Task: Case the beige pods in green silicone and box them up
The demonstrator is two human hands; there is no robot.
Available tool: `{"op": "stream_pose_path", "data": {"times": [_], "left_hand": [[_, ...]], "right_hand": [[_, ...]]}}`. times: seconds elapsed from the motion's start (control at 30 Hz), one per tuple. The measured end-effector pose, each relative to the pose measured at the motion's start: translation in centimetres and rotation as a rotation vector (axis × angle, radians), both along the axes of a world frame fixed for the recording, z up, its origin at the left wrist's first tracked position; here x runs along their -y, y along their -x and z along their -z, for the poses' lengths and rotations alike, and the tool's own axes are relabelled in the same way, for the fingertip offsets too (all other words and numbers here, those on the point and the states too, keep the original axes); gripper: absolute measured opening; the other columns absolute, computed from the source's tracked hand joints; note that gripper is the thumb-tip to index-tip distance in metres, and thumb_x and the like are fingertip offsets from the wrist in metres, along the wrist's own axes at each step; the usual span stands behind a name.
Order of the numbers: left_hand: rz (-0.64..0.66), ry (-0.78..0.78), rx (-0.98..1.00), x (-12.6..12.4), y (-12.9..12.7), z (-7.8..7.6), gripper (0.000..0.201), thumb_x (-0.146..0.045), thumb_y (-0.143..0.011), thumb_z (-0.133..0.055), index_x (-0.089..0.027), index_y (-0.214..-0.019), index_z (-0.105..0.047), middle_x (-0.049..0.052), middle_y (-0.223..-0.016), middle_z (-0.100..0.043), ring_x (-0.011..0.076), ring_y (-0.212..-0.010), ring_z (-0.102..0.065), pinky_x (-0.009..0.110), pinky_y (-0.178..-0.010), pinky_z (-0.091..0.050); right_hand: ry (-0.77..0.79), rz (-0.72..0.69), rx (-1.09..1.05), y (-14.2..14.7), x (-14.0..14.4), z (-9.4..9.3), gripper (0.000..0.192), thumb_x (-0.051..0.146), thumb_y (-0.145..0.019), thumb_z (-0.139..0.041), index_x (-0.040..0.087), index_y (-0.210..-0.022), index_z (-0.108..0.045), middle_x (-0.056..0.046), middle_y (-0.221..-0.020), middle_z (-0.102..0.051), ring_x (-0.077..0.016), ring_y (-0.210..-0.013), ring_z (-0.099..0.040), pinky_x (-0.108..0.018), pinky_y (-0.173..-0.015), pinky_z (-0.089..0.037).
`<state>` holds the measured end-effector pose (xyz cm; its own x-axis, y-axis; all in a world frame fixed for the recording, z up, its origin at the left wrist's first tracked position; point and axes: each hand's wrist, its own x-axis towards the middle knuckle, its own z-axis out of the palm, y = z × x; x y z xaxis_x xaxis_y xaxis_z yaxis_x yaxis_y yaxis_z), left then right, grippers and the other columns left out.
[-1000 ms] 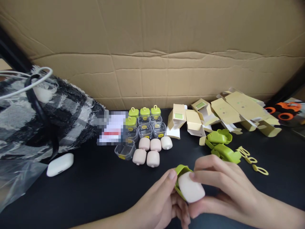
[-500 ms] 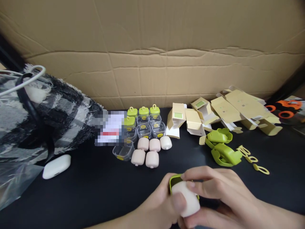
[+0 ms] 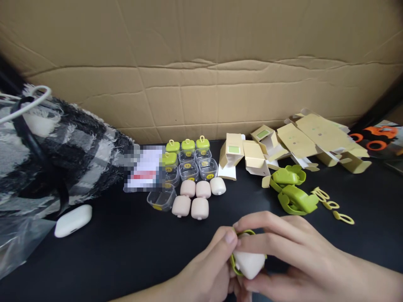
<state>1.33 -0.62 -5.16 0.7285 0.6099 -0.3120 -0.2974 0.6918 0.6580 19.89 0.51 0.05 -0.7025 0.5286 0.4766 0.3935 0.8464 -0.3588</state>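
Note:
At the front of the table, my left hand (image 3: 212,264) is closed around a green shell (image 3: 233,264), its thumb along the rim. A white rounded block (image 3: 251,262) sits partly inside the shell and bulges out toward me. My right hand (image 3: 292,256) grips the block, fingers over its top and thumb below. The fingers cover much of both pieces. Beyond the hands lie several pale pink rounded blocks (image 3: 200,208) and one white block (image 3: 218,186) of similar shape.
Clear cups (image 3: 161,198), some with green looped lids (image 3: 188,144), stand at the back middle. Opened small cartons (image 3: 232,151), green shells (image 3: 297,200) and yellow loops (image 3: 344,217) lie right. Left are a white case (image 3: 73,221), a plastic bag (image 3: 23,243) and a plaid cloth (image 3: 85,147).
The white block has turned and now sits further within the green shell. My left thumb has moved up from the block to the shell's rim. The view has shifted slightly.

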Motion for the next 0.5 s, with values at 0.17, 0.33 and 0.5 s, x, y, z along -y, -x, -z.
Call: {"op": "stream_pose_path", "data": {"times": [0.17, 0.33, 0.5], "left_hand": [[0.0, 0.059, 0.137, 0.41, 0.15, 0.34, 0.037, -0.057, -0.085, -0.054, -0.021, -0.091, -0.052, -0.001, -0.08, -0.056, 0.0117, -0.065, -0.05, 0.026, -0.064, -0.037], [-0.03, 0.07, 0.216, 0.56, 0.2, -0.12, 0.036, -0.05, -0.088, -0.054, -0.022, -0.11, -0.056, 0.001, -0.083, -0.061, 0.0117, -0.067, -0.054, 0.026, -0.066, -0.037], [0.039, 0.135, 0.328, -0.22, 0.15, 0.41, 0.024, -0.039, -0.084, -0.056, -0.02, -0.098, -0.059, 0.001, -0.082, -0.062, 0.0122, -0.071, -0.057, 0.026, -0.068, -0.04]], "right_hand": [[0.047, -0.037, -0.081, 0.03, 0.18, -0.31, 0.025, 0.039, -0.095, -0.053, 0.017, -0.107, -0.051, -0.006, -0.101, -0.069, -0.0086, -0.08, -0.069, -0.014, -0.067, -0.053], [-0.087, -0.02, -0.077, 0.34, 0.12, -0.47, 0.022, 0.034, -0.098, -0.048, 0.015, -0.108, -0.054, -0.008, -0.099, -0.071, -0.0098, -0.084, -0.071, -0.014, -0.069, -0.054], [-0.06, -0.034, -0.092, 0.01, 0.03, -0.1, 0.023, 0.03, -0.096, -0.052, 0.015, -0.112, -0.054, -0.008, -0.105, -0.07, -0.0108, -0.091, -0.069, -0.015, -0.072, -0.053]]}}
